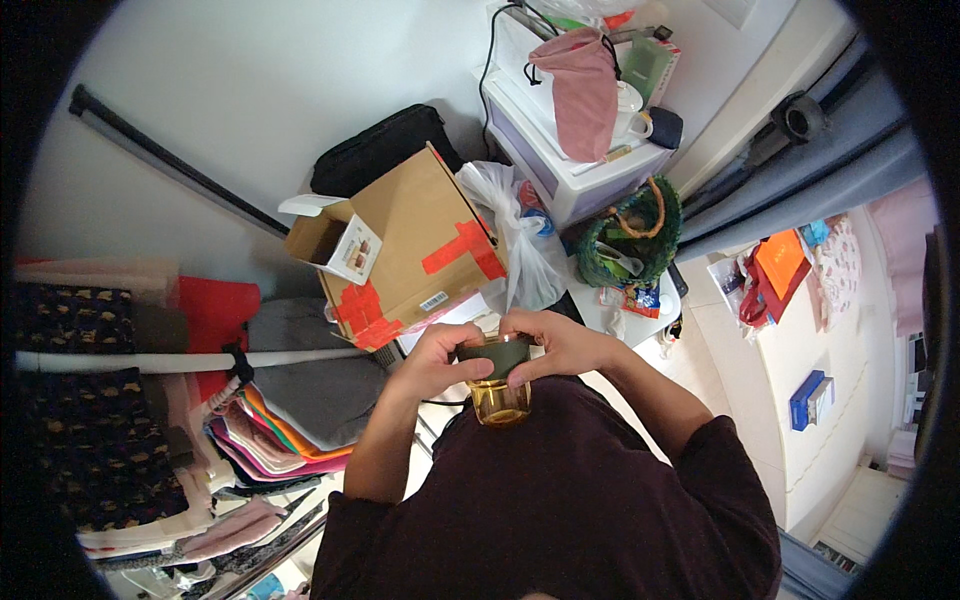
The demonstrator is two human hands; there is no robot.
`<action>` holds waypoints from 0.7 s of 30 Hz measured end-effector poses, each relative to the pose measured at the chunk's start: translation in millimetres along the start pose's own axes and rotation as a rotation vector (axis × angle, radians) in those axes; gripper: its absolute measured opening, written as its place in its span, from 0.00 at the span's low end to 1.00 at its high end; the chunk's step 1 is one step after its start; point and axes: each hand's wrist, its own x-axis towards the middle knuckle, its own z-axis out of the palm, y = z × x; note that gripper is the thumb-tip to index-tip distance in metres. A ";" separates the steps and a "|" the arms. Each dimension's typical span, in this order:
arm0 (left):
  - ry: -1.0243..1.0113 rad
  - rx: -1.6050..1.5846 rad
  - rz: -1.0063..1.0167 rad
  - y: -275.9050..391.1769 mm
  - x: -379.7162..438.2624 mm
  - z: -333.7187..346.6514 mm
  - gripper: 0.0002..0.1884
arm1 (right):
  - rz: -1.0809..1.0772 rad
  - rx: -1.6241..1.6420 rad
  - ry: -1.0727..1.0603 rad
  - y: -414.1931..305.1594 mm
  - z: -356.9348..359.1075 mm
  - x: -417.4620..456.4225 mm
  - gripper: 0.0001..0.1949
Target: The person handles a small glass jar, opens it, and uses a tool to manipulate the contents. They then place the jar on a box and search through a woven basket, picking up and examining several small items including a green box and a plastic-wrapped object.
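Observation:
Between my two hands is an amber glass cup [501,401] with a dark green band [495,355] around its upper part. My left hand [441,360] grips the band from the left, thumb across its front. From the other side my right hand [559,346] holds it too, with the thumb low on the band. The cup is held close in front of my dark shirt. Just beyond my hands lies a large cardboard box [420,202] with red tape, and a small open white carton [352,251] rests on it.
A knotted white plastic bag [525,255] and a green woven basket [630,232] stand beyond my hands. Further back is a white drawer unit [555,165] with a pink drawstring pouch [581,90] on top. Clothes hang from a white rail [150,362] at left.

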 end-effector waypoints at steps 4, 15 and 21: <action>0.017 0.066 0.109 2.5 2.2 5.8 0.18 | 0.020 0.000 -0.020 -1.2 0.3 -4.1 0.21; -0.040 0.093 0.135 -5.4 3.9 -2.6 0.14 | 0.040 0.034 -0.045 -3.7 -1.3 -2.7 0.19; -0.040 0.023 0.120 -3.8 4.8 -1.0 0.14 | 0.053 0.046 -0.049 -4.8 -3.7 -0.3 0.19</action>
